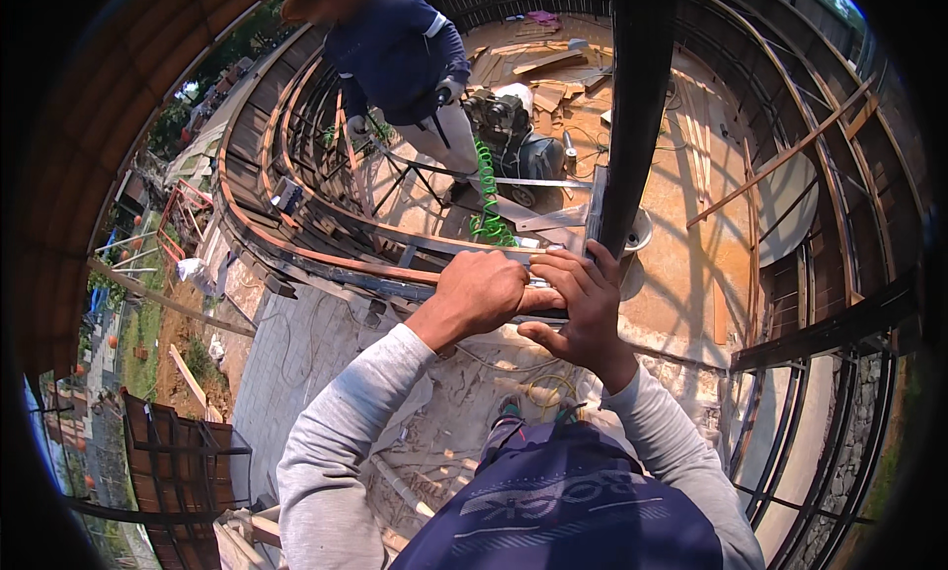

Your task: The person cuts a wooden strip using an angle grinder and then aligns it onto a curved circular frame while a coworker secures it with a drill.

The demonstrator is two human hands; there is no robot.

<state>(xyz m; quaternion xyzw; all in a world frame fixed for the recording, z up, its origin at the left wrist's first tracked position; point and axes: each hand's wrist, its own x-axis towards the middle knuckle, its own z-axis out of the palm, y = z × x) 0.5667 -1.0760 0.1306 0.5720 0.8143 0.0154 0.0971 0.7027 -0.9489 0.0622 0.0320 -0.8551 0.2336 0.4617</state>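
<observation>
A curved dark beam (385,279) with a reddish-brown strip along it meets a thick black post (637,106) in front of me. Over the beam, close to that joint, my left hand (477,295) is closed; what lies inside its fingers is hidden. My right hand (585,308) is wrapped round the beam's end at the foot of the post, fingers above and thumb below. The two hands touch or nearly touch. A short grey metal-looking piece (596,203) stands upright along the post, just beyond my right fingers.
A co-worker (395,61) in a dark shirt and gloves stands beyond the beam, holding a dark tool. A green coiled hose (486,200) hangs beside a black compressor-like machine (538,155). Wood offcuts (558,91) litter the floor behind. A slanting wooden stick (780,155) crosses the right side.
</observation>
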